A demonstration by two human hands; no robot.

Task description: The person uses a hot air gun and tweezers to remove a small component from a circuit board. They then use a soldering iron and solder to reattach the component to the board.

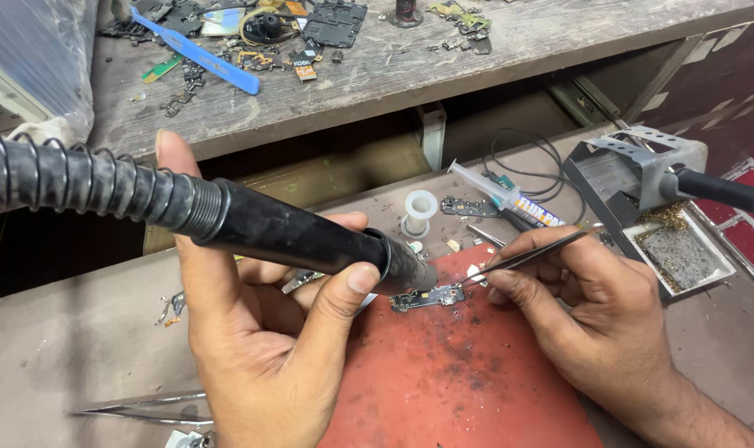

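Bench first: upper wooden shelf (pixel 493 62) is littered with phone parts, a blue plastic pry tool (pixel 196 52) lying across them. Below it, the grey work surface (pixel 70 348) with your red mat (pixel 460 373) in the middle.

Your left hand (pixel 261 332) is wrapped around the black hot-air handle (pixel 294 236), thumb on top, fingers underneath, firm full grip. Its coiled hose (pixel 70 178) runs off frame left. The nozzle end points down at the small circuit board (pixel 428 298).

Your right hand (pixel 593 307) pinches the tweezers (pixel 530 253) between thumb and forefinger, closed narrow. Their tips meet the right end of the board; can't tell if they're clamping anything.

The board lies flat on the mat near its top edge, between both hands.

Right side: soldering iron stand (pixel 634 170) with an iron handle (pixel 721 192) parked in it, tray (pixel 680 253) in front. A flux syringe (pixel 505 195) and white spool (pixel 418 211) sit behind the mat. Spare tweezers (pixel 141 409) lie lower left.
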